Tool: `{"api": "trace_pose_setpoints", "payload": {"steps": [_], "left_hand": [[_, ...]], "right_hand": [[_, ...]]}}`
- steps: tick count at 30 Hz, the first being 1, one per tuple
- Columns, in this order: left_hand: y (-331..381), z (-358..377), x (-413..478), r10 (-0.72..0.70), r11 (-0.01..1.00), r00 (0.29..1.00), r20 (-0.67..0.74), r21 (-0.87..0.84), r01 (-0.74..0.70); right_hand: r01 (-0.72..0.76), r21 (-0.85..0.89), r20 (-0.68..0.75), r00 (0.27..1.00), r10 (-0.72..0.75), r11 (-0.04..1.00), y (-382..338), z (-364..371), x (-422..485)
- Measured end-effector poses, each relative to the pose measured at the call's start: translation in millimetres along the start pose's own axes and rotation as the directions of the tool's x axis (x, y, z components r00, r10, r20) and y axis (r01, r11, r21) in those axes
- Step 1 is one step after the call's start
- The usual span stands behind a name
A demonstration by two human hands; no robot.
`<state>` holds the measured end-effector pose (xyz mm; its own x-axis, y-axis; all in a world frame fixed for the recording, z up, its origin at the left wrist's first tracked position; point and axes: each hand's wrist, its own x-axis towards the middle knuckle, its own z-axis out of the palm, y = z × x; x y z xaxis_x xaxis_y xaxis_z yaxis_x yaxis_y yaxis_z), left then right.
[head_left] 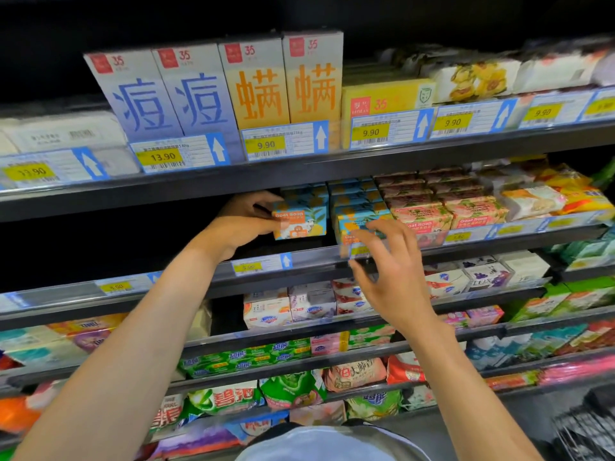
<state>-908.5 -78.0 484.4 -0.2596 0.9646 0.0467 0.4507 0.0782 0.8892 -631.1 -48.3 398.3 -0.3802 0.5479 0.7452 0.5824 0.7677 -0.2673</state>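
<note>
One Goat Soap box (299, 224) on the shelf (319, 257) is gripped at its end by the left hand (244, 224); the right hand (396, 277) is spread nearby. It is judged light, stiff cardboard, best taken by opposite faces.

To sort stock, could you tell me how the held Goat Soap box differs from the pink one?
The held box is blue and yellow; the pink box is pink and green. The left hand grips the held box; the pink box sits in its row. Both read Goat Soap.
</note>
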Motion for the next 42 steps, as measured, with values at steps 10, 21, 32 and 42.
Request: {"api": "trace_pose_setpoints", "payload": {"steps": [10,21,32,42], "left_hand": [[-16.3,14.9,19.0,0.05,0.984,0.999,-0.014,0.174,-0.046],[-12.7,19.0,24.5,0.125,0.947,0.989,-0.084,0.309,-0.093],[-9.2,24.1,19.9,0.098,0.93,0.991,-0.095,0.362,-0.057],[-0.1,70.3,-108.4,0.366,0.588,0.906,-0.212,0.807,-0.049]], "right_hand": [[0.156,-0.105,0.049,0.987,-0.152,0.982,14.6,18.8,-3.1],[0.182,-0.09,0.043,0.983,-0.178,0.979,22.8,23.7,-4.5],[0.157,-0.106,0.154,0.978,-0.14,0.982,11.0,7.0,0.2],[-0.004,-0.091,0.275,0.961,0.029,0.996,13.0,-44.0,-23.8]]}}
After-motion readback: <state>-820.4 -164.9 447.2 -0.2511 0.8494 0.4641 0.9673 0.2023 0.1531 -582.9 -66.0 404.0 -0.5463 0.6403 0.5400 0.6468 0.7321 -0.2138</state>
